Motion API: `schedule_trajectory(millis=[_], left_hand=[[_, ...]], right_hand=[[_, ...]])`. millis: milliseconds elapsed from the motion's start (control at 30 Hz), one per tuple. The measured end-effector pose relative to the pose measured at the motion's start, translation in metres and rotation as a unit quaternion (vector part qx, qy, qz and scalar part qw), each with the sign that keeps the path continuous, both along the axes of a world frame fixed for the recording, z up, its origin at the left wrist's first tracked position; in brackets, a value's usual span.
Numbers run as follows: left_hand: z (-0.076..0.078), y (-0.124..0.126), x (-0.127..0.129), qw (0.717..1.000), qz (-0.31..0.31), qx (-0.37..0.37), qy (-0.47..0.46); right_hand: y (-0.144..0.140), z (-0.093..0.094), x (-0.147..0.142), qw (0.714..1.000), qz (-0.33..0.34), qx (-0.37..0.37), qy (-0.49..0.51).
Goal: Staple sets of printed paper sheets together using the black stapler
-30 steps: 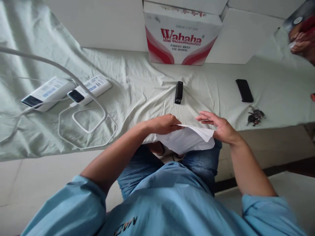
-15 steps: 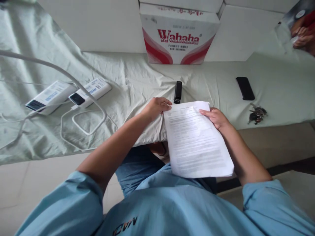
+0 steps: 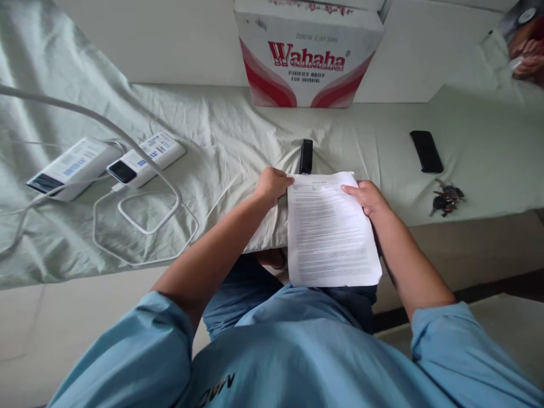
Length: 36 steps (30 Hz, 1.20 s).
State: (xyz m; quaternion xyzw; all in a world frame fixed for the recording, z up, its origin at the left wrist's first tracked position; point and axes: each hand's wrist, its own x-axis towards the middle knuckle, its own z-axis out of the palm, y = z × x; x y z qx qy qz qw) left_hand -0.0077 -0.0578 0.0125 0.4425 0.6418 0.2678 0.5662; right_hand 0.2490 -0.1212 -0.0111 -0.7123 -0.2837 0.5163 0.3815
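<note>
A printed paper sheet (image 3: 334, 238), perhaps several stacked, hangs over the table's front edge toward my lap. My left hand (image 3: 273, 185) is closed on its upper left corner, thumb on top. On the upper right side, my right hand (image 3: 368, 196) pinches the same paper with the thumb over the print and the fingers beneath. A black stapler (image 3: 306, 156) lies just beyond the paper's top edge, its near end close to the sheet. Neither hand touches the stapler.
A white and red Wahaha box (image 3: 312, 62) stands at the back. To the left lie two white power banks (image 3: 147, 158) with looping white cables (image 3: 165, 224). On the right are a black phone (image 3: 426, 151) and keys (image 3: 447, 198). Another person's hands (image 3: 529, 59) show at top right.
My left hand has closed more firmly on the paper's corner. The paper has straightened and lies flatter, its lower edge drawn up and left. The view has shifted slightly.
</note>
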Motion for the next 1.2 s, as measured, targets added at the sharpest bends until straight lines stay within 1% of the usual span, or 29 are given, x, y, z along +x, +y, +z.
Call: schedule_trajectory(millis=[100,200,267,367,433,500,567,633,700,800,833,900,967,1033,1133,1200], left_hand=[[0.001,0.006,0.004,1.0,0.001,-0.003,0.013],[-0.001,0.011,0.006,1.0,0.003,0.0,0.002],[-0.002,0.01,0.005,1.0,0.004,-0.002,-0.018],[-0.003,0.003,0.0,0.998,-0.015,-0.029,-0.052],[-0.003,-0.003,-0.003,0.996,-0.03,-0.047,-0.067],[-0.003,-0.01,-0.005,0.995,-0.034,-0.049,-0.079],[-0.005,-0.015,-0.005,0.995,-0.031,-0.036,-0.085],[-0.009,-0.018,-0.004,0.997,-0.026,-0.015,-0.076],[-0.012,-0.018,-0.002,0.998,-0.021,-0.003,-0.057],[-0.015,-0.018,0.0,0.999,-0.022,-0.002,-0.04],[-0.016,-0.018,0.0,0.999,-0.024,-0.002,-0.038],[-0.016,-0.018,-0.001,0.999,-0.026,-0.004,-0.036],[-0.016,-0.019,-0.001,0.999,-0.021,-0.007,-0.043],[-0.017,-0.02,-0.002,0.998,-0.013,-0.01,-0.059],[-0.02,-0.019,-0.003,0.996,-0.006,-0.012,-0.083],[-0.024,-0.017,-0.004,0.994,-0.013,-0.014,-0.104]], right_hand=[[0.005,-0.008,0.004,0.997,-0.002,0.055,-0.048],[0.01,-0.018,0.01,0.989,0.012,0.097,-0.115],[0.013,-0.024,0.014,0.982,0.02,0.117,-0.144],[0.015,-0.029,0.017,0.976,0.014,0.151,-0.154],[0.016,-0.03,0.019,0.975,0.003,0.162,-0.15],[0.015,-0.031,0.019,0.976,-0.01,0.165,-0.142],[0.014,-0.03,0.018,0.976,-0.019,0.16,-0.144],[0.012,-0.026,0.018,0.972,-0.012,0.155,-0.175],[0.012,-0.02,0.018,0.956,0.012,0.157,-0.249],[0.019,-0.006,0.016,0.906,0.043,0.183,-0.378],[0.025,-0.001,0.015,0.89,0.049,0.199,-0.406],[0.042,0.009,0.009,0.867,0.07,0.238,-0.431],[0.066,0.016,-0.001,0.85,0.115,0.278,-0.433],[0.095,0.019,-0.016,0.831,0.173,0.305,-0.431],[0.136,0.01,-0.044,0.808,0.255,0.317,-0.426],[0.153,-0.002,-0.063,0.807,0.294,0.294,-0.42]])
